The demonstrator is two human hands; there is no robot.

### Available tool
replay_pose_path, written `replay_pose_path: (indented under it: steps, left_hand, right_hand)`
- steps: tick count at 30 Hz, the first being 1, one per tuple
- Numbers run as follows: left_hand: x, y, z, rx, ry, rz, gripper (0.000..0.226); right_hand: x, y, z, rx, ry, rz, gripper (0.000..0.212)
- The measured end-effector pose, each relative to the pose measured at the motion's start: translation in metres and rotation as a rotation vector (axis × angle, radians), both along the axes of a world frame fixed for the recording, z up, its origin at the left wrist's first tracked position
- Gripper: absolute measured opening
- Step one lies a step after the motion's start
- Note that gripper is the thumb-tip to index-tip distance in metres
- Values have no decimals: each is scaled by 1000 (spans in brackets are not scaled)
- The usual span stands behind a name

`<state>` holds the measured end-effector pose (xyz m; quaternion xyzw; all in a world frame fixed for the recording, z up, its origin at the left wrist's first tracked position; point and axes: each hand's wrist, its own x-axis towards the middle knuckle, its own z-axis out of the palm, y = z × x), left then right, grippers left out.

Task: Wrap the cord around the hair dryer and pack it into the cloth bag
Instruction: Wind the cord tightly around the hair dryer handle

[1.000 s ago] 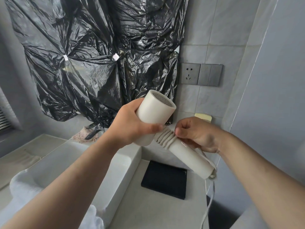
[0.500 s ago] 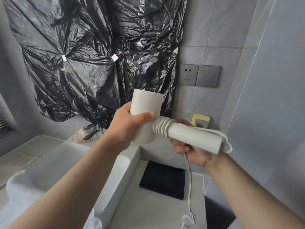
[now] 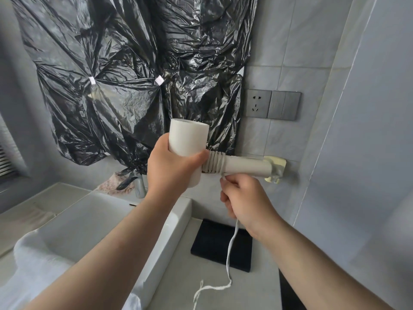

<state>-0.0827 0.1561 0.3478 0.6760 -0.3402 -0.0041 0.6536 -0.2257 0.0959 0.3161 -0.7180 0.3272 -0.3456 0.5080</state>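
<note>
Left hand (image 3: 173,168): grip closed around the barrel of the hair dryer (image 3: 190,151), thumb across the front where barrel meets handle, holding it up in the air above the basin
Right hand (image 3: 245,199): just below the handle, grip closed on the cord (image 3: 230,249), fingertips pinching it right under the wound coils
Hair dryer: white, barrel upright, handle sticking out level toward the right wall; not resting on anything
Cord: white, several tight turns wound side by side on the handle next to the barrel; the free length drops from the right hand, hangs past the cloth bag and curls loosely above the surface near the bottom edge of the view
Cloth bag (image 3: 220,245): dark, flat, lying on the pale surface (image 3: 252,289) beside the basin, below and apart from the hair dryer
Basin (image 3: 107,222): white, rectangular, left of the bag, under the left forearm
Wall: crumpled black plastic sheet (image 3: 125,70) covers the back, a grey socket and switch plate (image 3: 273,104) sits to its right on the tiles
Yellowish fitting (image 3: 277,163): on the wall behind the far end of the handle; what it is cannot be told
</note>
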Motion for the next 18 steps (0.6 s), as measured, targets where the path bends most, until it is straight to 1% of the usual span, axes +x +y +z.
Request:
replay_pose_path:
  steps: [2, 5, 8, 11, 13, 15, 16, 18]
  left_hand:
    - [-4, 3, 1, 42, -93, 45, 48]
    - [-10, 6, 3, 72, -198, 58, 51]
    - [-13, 8, 8, 110, -319, 58, 55]
    - [-11, 10, 13, 177, -414, 31, 58]
    - [-10, 12, 15, 222, -457, 9, 59]
    - [-8, 13, 17, 254, -493, -22, 62]
    - [-6, 14, 19, 273, -506, -47, 65]
    - [-2, 16, 21, 294, -490, -123, 71]
  right_hand:
    - [-2, 0, 6, -86, 105, 0, 26]
    - [-4, -5, 16, -67, 184, 26, 18]
    - [-8, -10, 28, -122, 309, 27, 18]
    - [-13, -14, 41, -288, 418, 4, 22]
    - [-15, -17, 49, -426, 490, -15, 21]
    - [-16, -21, 56, -496, 521, 4, 17]
    - [-17, -24, 59, -501, 524, 39, 15]
    - [-19, -31, 64, -416, 501, 171, 10]
